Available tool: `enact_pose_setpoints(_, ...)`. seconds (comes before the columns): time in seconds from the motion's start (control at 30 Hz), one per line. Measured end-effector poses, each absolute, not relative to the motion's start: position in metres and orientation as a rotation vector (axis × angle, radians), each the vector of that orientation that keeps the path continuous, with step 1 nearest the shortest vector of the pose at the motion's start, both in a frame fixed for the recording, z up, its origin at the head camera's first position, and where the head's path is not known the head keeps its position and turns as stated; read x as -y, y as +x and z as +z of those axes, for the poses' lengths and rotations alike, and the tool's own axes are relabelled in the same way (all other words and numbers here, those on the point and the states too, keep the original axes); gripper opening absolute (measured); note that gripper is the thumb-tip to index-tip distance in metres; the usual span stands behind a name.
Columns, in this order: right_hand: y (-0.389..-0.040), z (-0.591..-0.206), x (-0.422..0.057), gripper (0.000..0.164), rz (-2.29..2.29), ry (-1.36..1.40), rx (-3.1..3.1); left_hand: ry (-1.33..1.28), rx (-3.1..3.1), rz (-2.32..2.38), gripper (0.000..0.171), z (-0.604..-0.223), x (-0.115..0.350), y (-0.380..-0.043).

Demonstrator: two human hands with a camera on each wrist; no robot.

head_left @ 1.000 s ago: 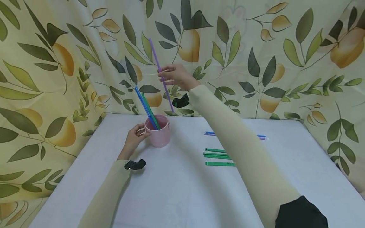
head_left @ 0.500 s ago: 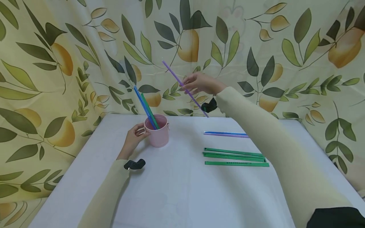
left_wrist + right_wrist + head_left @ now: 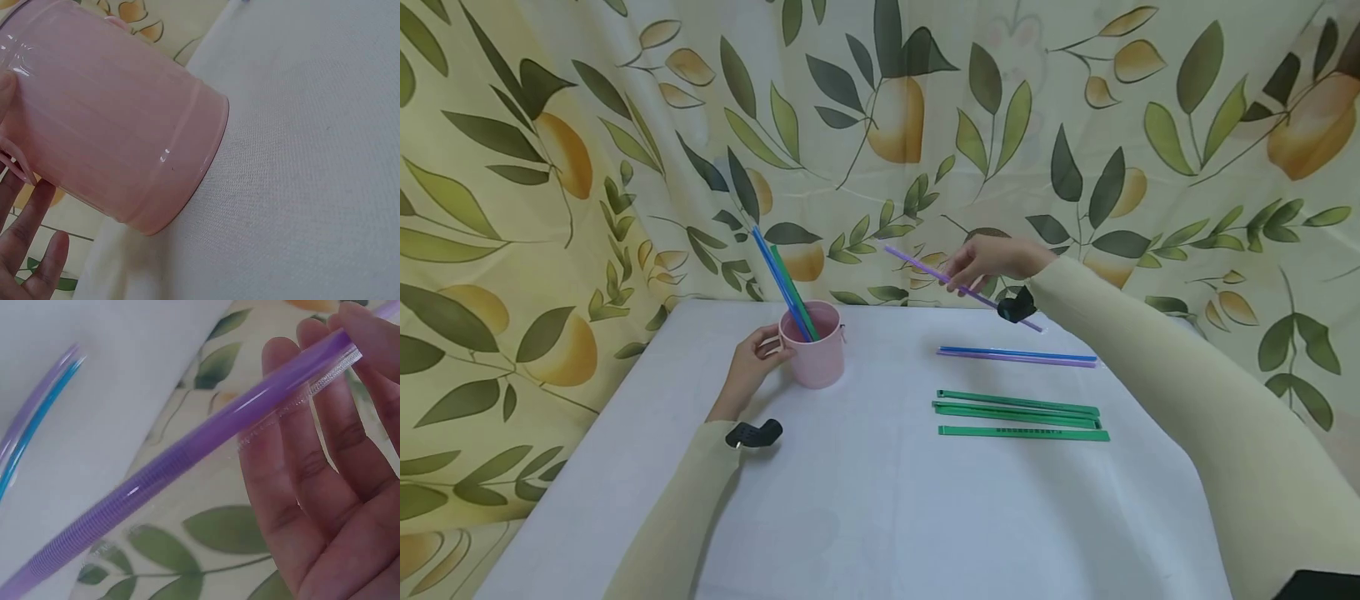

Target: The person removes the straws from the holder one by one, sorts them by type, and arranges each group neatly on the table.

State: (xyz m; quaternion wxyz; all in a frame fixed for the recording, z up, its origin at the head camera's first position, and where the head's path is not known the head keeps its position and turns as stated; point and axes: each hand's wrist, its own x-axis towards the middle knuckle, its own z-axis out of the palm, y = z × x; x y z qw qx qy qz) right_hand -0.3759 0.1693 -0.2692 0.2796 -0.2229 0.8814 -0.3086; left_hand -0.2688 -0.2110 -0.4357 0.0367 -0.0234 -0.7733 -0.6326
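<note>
1. The pink cup hides the bottoms of the blue straw and the green stick in it.
2. Part of the left hand is hidden behind the cup.
3. The purple straw runs off both ends in the right wrist view.
4. The green strip nearest the front edge of the worktop has writing too tiny to read.
5. That front edge is cut off.

One pink bucket, two purple straws, five green straws and at least two blue straws can be counted.
</note>
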Motion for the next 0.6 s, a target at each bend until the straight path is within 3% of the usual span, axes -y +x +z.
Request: enact_pose_setpoints(0.6,-0.401,-0.326,-0.235,0.020,-0.646,-0.442,-2.364,-0.065,2.378,-1.931,0.055,-0.438,0.212,-0.272)
